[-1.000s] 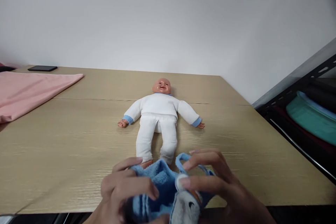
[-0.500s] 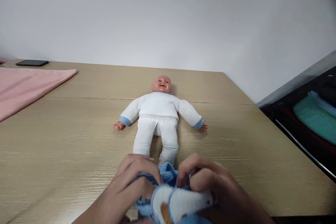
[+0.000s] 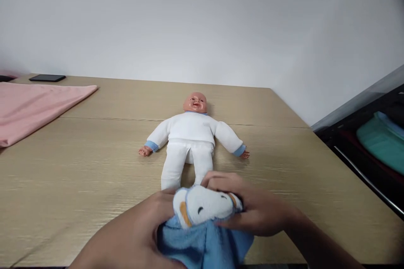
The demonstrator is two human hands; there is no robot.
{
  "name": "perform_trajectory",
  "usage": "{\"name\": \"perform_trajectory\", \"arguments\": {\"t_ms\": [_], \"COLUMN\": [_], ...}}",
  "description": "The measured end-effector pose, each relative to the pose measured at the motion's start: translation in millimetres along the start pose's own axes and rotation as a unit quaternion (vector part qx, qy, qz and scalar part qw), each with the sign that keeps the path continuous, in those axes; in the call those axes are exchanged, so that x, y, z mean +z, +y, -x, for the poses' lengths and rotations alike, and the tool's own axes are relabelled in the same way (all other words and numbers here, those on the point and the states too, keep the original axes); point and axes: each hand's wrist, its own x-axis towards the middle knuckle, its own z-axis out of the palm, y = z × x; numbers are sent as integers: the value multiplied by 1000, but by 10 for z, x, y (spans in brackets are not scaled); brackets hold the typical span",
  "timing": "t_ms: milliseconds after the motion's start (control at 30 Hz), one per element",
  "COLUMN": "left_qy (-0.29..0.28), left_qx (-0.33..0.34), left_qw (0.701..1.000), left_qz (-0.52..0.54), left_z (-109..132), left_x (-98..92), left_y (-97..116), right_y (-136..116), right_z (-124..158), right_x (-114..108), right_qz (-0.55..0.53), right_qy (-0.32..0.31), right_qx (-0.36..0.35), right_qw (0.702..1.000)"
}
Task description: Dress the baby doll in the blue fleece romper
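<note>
A blue fleece garment (image 3: 202,241), bunched up, is held between my two hands at the front of the table. Its white patch with an animal face (image 3: 206,207) faces up and has orange marks. My left hand (image 3: 148,218) is closed on the garment's left side, its fingertips hidden behind the cloth. On the right side my right hand (image 3: 246,204) grips the cloth beside the face patch. Just beyond lies a baby doll (image 3: 191,128) on its back in white clothes with blue cuffs, arms spread. The garment and my hands cover its feet.
A pink cloth (image 3: 38,107) lies flat on the wooden table (image 3: 277,168) at the left. Behind it is a black phone-like slab (image 3: 47,77). Right of the table, a dark open case or rack holds folded green cloth (image 3: 381,141). A pale wall rises behind.
The garment has turned so its face patch shows more fully. My right hand has moved forward and over the cloth, and my left hand has shifted around its left side. The doll stays put.
</note>
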Motion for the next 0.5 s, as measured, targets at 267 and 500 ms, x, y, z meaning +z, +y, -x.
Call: {"name": "perform_trajectory", "arguments": {"t_ms": [267, 500], "left_qy": [114, 74], "left_qx": [-30, -16], "left_qw": [991, 995], "left_qz": [64, 67], "left_z": [115, 9], "left_x": [27, 47], "left_y": [-245, -83], "right_y": [22, 16], "right_z": [56, -37], "right_x": [-85, -58], "right_qz": [-148, -143], "right_qy": [16, -43], "right_qx": [105, 72], "right_qw": [983, 986]}}
